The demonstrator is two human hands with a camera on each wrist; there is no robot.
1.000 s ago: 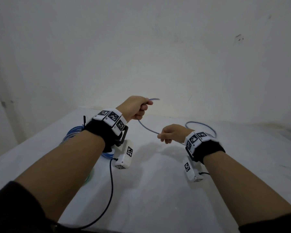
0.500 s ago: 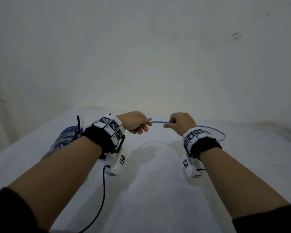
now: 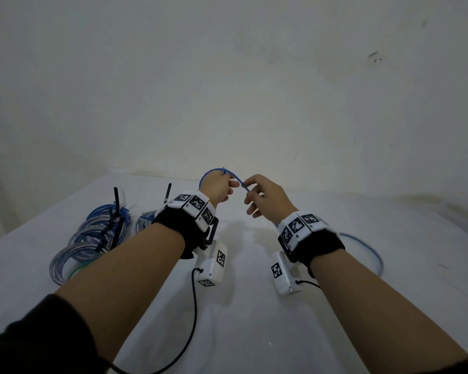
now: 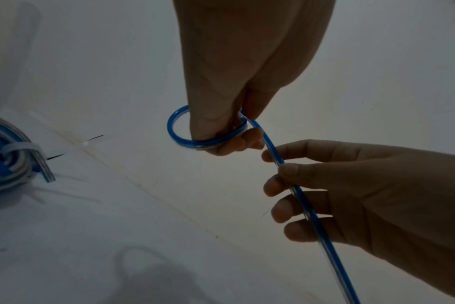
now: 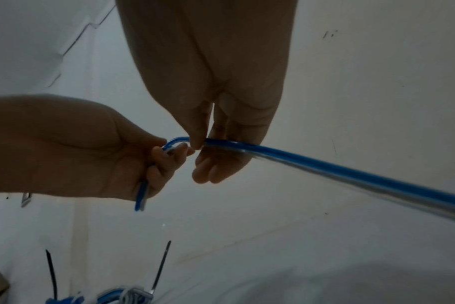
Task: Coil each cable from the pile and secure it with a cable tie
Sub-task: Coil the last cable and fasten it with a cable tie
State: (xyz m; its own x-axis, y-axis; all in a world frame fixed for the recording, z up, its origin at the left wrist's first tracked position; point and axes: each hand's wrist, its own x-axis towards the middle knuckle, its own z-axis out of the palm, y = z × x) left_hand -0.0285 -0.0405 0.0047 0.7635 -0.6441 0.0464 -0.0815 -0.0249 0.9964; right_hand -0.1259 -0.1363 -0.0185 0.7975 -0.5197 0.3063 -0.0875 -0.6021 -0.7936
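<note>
A thin blue cable (image 3: 234, 178) is held in the air over the white table (image 3: 241, 319) by both hands. My left hand (image 3: 227, 186) grips it in a fist, and a small loop (image 4: 175, 131) stands out past the knuckles. A short way to the right, my right hand (image 3: 247, 192) pinches the same cable (image 5: 325, 166) between thumb and forefinger, its other fingers loosely spread. From there the cable (image 4: 312, 216) runs down past the right wrist and curves over the table at the right (image 3: 373, 249).
Several coiled blue and clear cable bundles (image 3: 97, 233) lie at the table's left, bound with black cable ties (image 3: 116, 201) whose tails stick up. Another bundle (image 3: 143, 222) sits behind the left wrist. A black wire (image 3: 193, 306) hangs from the left wrist camera. A wall stands close behind.
Both hands have come closer together. The straight stretch of cable between them has become a small loop at the left fist. The right hand now pinches with fingers spread.
</note>
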